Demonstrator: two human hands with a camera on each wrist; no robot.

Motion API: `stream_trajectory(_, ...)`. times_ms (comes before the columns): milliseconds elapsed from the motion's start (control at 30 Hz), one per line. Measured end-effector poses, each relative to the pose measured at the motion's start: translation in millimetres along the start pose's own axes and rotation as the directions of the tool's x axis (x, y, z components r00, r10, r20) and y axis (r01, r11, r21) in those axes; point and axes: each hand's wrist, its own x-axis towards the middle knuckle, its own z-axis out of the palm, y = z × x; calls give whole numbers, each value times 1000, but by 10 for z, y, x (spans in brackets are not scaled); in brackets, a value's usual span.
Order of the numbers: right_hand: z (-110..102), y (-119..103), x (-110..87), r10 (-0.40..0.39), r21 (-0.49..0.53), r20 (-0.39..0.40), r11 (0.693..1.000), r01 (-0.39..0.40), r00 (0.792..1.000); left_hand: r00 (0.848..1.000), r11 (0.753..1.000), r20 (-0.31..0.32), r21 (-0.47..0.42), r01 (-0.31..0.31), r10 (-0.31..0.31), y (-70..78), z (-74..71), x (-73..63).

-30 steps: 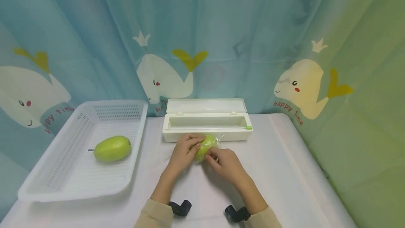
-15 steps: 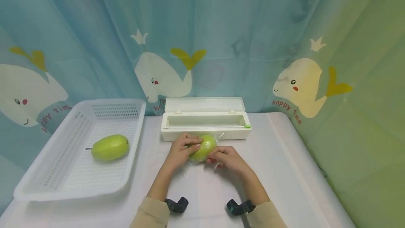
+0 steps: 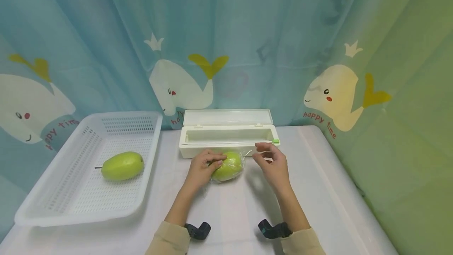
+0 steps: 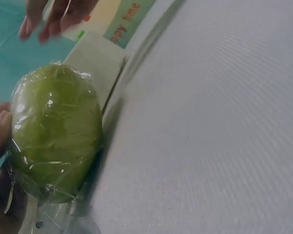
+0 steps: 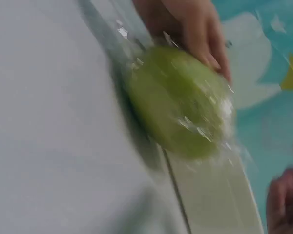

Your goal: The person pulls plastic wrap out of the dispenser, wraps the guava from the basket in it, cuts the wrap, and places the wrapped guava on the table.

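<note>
A green pear-like fruit (image 3: 229, 167) in crinkled clear plastic wrap sits in front of the white box. My left hand (image 3: 202, 168) grips it from the left, fingers over the top and thumb on the near side. The left wrist view shows the wrapped fruit (image 4: 56, 131) up close, film bunched at its lower end. In the right wrist view, film clings around the fruit (image 5: 180, 107) with a loose edge. My right hand (image 3: 274, 164) is raised to the right of the fruit, fingers loosely bent and apart from it. A wisp of film points toward those fingers.
Behind the hands is a long white dispenser box (image 3: 230, 150), lid (image 3: 228, 117) raised, a green slider (image 3: 276, 141) at its right end. To the left, a white plastic basket (image 3: 150, 168) holds an unwrapped green fruit (image 3: 122, 166) with a stem. A whale-print curtain (image 3: 262, 30) hangs behind.
My right hand has left the fruit's near right side and moved up and to the right. My left hand keeps its grip on the wrapped fruit.
</note>
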Motion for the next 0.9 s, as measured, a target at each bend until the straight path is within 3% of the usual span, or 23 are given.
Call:
stream_trajectory(67, 88, 37, -19, -82, -77, -5, 994, 81, 997, 1000, 1000, -4, 20, -6, 6, -6, 1, -5)
stream_trajectory(167, 195, 120, -39, -128, -175, 91, 974, 143, 988, 1000, 999, -12, 44, -11, 11, -7, -5, -10)
stream_trajectory(333, 268, 170, -79, -77, -271, 88, 958, 99, 993, 999, 998, -31, 51, -21, 23, -1, -10, -13)
stream_trajectory(433, 298, 134, -110, -93, -346, 87, 931, 117, 992, 998, 996, -42, 77, -42, 45, 6, 4, -13)
stream_trajectory(600, 416, 21, -192, -133, -495, 155, 847, 193, 979, 994, 987, -85, 147, -60, 73, 35, 19, -15)
stream_trajectory(700, 515, -38, -269, -123, -593, 217, 771, 231, 968, 992, 984, -108, 173, -49, 69, 55, 17, -11)
stream_trajectory(767, 554, -73, -314, -76, -654, 259, 720, 233, 963, 991, 982, -116, 181, -46, 67, 60, 16, -10)
stream_trajectory(833, 540, -115, -334, -42, -688, 281, 688, 232, 959, 991, 982, -112, 181, -50, 71, 60, 18, -14)
stream_trajectory(900, 478, -152, -320, -40, -709, 251, 672, 212, 967, 993, 983, -90, 171, -63, 79, 61, 21, -15)
